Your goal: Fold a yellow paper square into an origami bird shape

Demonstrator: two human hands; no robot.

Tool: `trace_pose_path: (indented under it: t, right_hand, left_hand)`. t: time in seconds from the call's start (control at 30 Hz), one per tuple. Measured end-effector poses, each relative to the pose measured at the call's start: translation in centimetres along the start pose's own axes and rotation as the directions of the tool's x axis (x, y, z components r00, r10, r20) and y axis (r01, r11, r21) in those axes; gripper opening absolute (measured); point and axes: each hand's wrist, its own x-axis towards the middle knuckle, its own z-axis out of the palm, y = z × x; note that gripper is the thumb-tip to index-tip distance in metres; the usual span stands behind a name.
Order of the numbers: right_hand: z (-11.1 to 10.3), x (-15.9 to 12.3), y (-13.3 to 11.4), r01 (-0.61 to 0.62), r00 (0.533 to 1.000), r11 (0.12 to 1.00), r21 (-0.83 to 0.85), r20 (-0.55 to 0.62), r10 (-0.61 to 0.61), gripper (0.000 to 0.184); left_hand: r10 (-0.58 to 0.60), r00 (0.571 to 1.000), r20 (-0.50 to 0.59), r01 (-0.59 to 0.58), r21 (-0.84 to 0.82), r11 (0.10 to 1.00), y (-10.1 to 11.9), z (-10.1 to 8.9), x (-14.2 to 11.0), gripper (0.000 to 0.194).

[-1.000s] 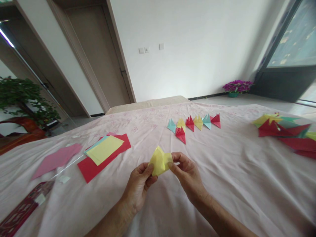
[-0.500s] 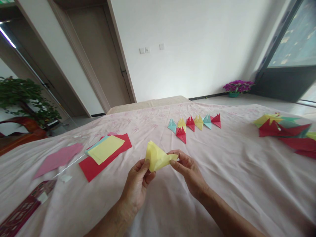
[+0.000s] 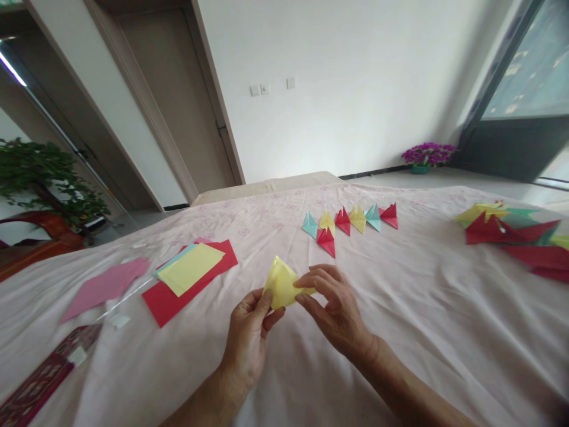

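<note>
- Position: the folded yellow paper (image 3: 282, 286) lies directly between the left hand (image 3: 246, 332) and the right hand (image 3: 340, 314), at their fingertips. It appears raised off the pale pink cloth (image 3: 293, 379).
- Left hand: grasping. The thumb lies on the near face at the lower left corner; the other fingers support the paper from behind and below.
- Right hand: pinching. The thumb and a forefinger close about the narrow flap on the right side; the tip of the flap projects past them toward the palm.
- Long axis: runs from the raised peak at upper left down to the narrow tip at right. The broad panel is on the left-hand side.
- Nearer hand: neither; both are in contact. The right hand is at the narrow end, the left at the broad end.
- Governing relation: in judgement, the angle between flap and panel, with the left hand as the anchor.
- Fold lines beneath the right fingers: hidden.
</note>
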Motion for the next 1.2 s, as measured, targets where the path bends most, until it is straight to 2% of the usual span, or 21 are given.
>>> trace_pose_path:
  t: [0.03, 0.17, 0.3, 0.37, 0.5, 0.6, 0.67, 0.73, 0.83, 0.93, 1.2]
  right_hand:
    - [0.1, 0.0, 0.2, -0.026, 1.0, 1.0, 0.006, 0.003, 0.026, 0.007]
    - [0.5, -0.2, 1.1, -0.204, 0.979, 0.976, 0.075, 0.02, 0.203, 0.026]
    - [1.0, -0.4, 1.5, -0.426, 0.905, 0.887, 0.177, 0.077, 0.419, 0.032]
    - [1.3, -0.5, 1.5, -0.473, 0.881, 0.851, 0.23, 0.107, 0.461, 0.033]
    - [1.9, -0.7, 1.4, -0.476, 0.875, 0.817, 0.325, 0.086, 0.476, 0.023]
    - [2.1, -0.8, 1.2, -0.384, 0.91, 0.882, 0.272, -0.052, 0.412, 0.013]
    - [2.1, -0.8, 1.1, -0.259, 0.946, 0.953, 0.158, -0.156, 0.283, 0.006]
    - [2.0, -0.7, 0.8, -0.143, 0.968, 0.989, 0.027, -0.204, 0.145, 0.003]
    - [1.7, -0.8, 0.4, -0.06, 0.979, 0.991, -0.119, -0.201, 0.035, 0.007]
    - [1.6, -0.9, 0.0, -0.03, 0.985, 0.98, -0.197, -0.175, -0.005, 0.008]
    - [1.6, -1.2, -1.0, -0.021, 0.994, 0.978, -0.205, -0.106, -0.001, 0.014]
  left_hand:
    - [-0.006, 1.0, -0.004, 0.006, -0.003, 1.0, -0.1, 0.0, -0.1, 0.032]
    - [-0.028, 1.0, -0.009, 0.028, -0.015, 1.0, 0.0, 0.2, -0.3, 0.032]
    - [-0.027, 1.0, -0.015, 0.026, -0.019, 0.999, 0.2, 0.5, -0.6, 0.031]
    - [-0.029, 0.999, -0.018, 0.029, -0.024, 0.999, 0.3, 0.6, -0.7, 0.029]
    - [-0.053, 0.998, -0.027, 0.052, -0.037, 0.998, 0.2, 0.5, -0.8, 0.019]
    - [-0.083, 0.996, -0.043, 0.08, -0.049, 0.996, 0.1, 0.5, -0.9, 0.006]
    - [-0.101, 0.993, -0.059, 0.096, -0.068, 0.993, 0.0, 0.5, -1.0, 0.005]
    - [-0.111, 0.991, -0.072, 0.105, -0.085, 0.991, 0.0, 0.6, -1.0, 0.011]
    - [-0.119, 0.989, -0.083, 0.11, -0.102, 0.989, 0.1, 0.8, -1.0, 0.015]
    - [-0.114, 0.989, -0.091, 0.103, -0.127, 0.987, 0.1, 1.0, -1.0, 0.015]
    - [-0.087, 0.996, -0.03, 0.08, -0.174, 0.981, -0.2, 0.6, -0.9, 0.008]
